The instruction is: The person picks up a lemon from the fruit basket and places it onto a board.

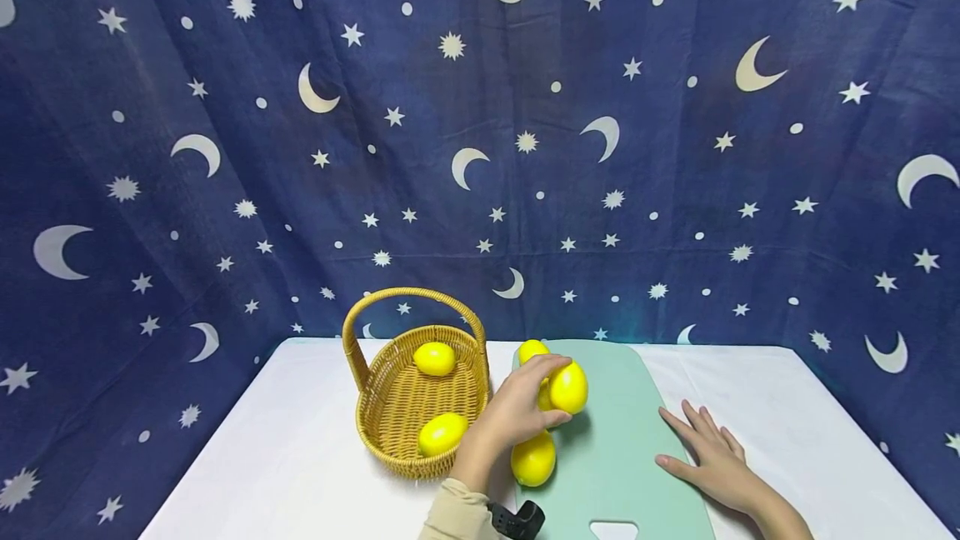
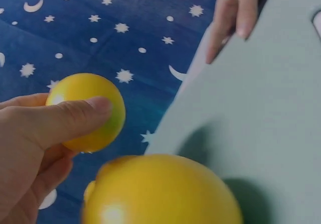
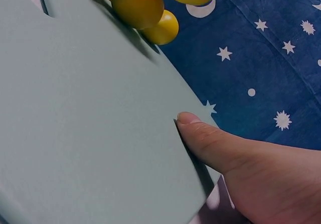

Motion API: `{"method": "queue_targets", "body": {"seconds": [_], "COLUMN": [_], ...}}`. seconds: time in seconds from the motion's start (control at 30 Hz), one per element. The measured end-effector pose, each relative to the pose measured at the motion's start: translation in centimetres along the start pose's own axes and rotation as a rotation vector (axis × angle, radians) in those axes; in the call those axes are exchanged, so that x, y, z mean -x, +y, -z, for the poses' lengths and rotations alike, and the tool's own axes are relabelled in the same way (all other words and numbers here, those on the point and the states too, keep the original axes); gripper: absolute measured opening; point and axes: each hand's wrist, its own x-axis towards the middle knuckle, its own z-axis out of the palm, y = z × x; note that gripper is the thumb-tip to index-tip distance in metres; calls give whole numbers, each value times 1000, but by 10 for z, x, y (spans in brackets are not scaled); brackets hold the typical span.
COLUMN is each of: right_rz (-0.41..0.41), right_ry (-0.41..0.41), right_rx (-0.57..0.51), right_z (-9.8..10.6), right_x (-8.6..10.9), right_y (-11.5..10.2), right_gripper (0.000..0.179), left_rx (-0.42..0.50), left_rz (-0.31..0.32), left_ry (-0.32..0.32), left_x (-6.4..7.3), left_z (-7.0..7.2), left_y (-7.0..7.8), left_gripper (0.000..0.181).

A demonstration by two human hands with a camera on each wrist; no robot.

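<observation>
My left hand [image 1: 517, 407] holds a lemon [image 1: 568, 387] above the left side of a pale green cutting board [image 1: 615, 448]. In the left wrist view its thumb lies across that lemon [image 2: 93, 86]. Three other lemons line the board's left side: a front lemon [image 1: 533, 458], a back lemon [image 1: 533, 349], and one mostly hidden behind the hand. Fingers spread, my right hand [image 1: 712, 457] rests at the board's right edge; its thumb [image 3: 205, 138] touches the board in the right wrist view. Left of the board, a wicker basket [image 1: 367, 423] contains two lemons, one at the back [image 1: 434, 358] and one in front [image 1: 442, 434].
A white cloth [image 1: 277, 448] covers the table. The basket's tall arched handle [image 1: 415, 292] stands upright. Behind the table hangs a blue curtain [image 1: 420, 182] with moons and stars. The board has a handle cutout [image 1: 613, 530] near the front.
</observation>
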Motion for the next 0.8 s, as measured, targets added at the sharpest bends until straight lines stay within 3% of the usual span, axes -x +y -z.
{"method": "queue_targets", "body": {"seconds": [0.8], "right_rz": [3], "right_ry": [21], "right_rx": [15], "right_z": [-4], "right_x": [-1], "right_y": [3], "right_gripper": [73], "left_rx": [49], "left_rz": [38], "left_ry": [-48], "left_x": [-2], "left_z": [-22], "left_y": [-17], "left_gripper": [73]}}
